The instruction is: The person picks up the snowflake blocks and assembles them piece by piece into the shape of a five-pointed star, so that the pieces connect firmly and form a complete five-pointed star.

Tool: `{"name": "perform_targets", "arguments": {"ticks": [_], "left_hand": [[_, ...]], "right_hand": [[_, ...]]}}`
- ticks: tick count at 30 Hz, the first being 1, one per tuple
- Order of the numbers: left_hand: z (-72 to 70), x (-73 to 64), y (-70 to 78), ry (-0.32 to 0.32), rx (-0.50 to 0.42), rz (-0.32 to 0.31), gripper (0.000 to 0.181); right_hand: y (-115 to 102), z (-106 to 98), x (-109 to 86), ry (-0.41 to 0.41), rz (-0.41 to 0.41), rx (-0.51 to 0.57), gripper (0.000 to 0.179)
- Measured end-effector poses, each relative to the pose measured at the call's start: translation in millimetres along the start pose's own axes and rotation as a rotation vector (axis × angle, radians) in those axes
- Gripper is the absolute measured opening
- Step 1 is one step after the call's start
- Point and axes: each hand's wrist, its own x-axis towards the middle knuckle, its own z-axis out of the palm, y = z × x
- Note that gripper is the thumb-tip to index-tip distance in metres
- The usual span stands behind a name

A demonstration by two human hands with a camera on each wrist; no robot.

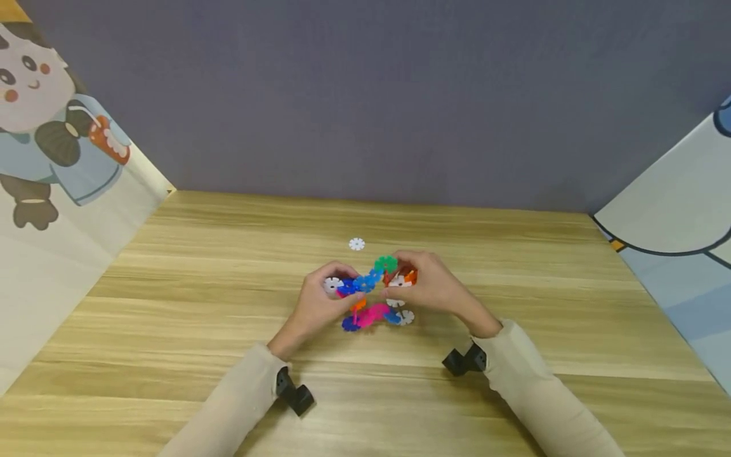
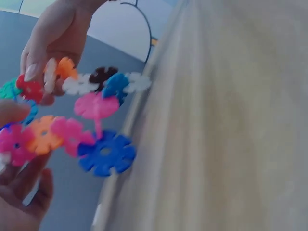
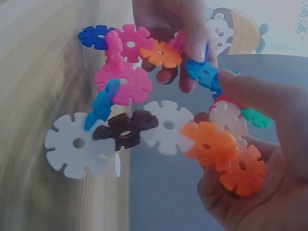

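Observation:
Both hands hold a ring-like chain of notched, flower-shaped interlocking plastic discs above the wooden table. On its left side my left hand [image 1: 320, 297] pinches the chain by dark blue and pink discs, with a white disc [image 1: 333, 285] beside the fingers. My right hand [image 1: 429, 284] grips the other side, thumb and fingers around pale and red pieces near a green disc [image 1: 386, 264]. Orange discs [image 3: 208, 143] sit against its fingers in the right wrist view. Toward the body hang pink discs [image 3: 124, 83], a brown disc [image 3: 126, 130] and a large white disc [image 3: 78, 143].
One loose white disc [image 1: 356, 244] lies on the wooden table [image 1: 228, 254] beyond the hands. A dark grey panel [image 1: 371, 101] rises at the table's far edge. Cartoon-printed panels [image 1: 63, 127] stand at both sides.

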Motion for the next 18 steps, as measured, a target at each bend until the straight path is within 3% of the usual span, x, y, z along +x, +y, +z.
{"name": "perform_targets", "arguments": {"ticks": [7,12,18], "left_hand": [[-19.3,4.3,10.1,-0.184,0.072,0.072,0.037],[-24.0,7.2,27.7,-0.172,0.192,0.153,0.038],[-11.1,10.3,45.0,-0.198,0.363,0.276,0.046]], "right_hand": [[-4,-3,-1.4,0.003,-0.005,-0.026,0.026],[-7,-6,-2.5,-0.014,-0.023,-0.061,0.028],[-15,-6,-2.2,-0.014,-0.078,-0.095,0.032]]}}
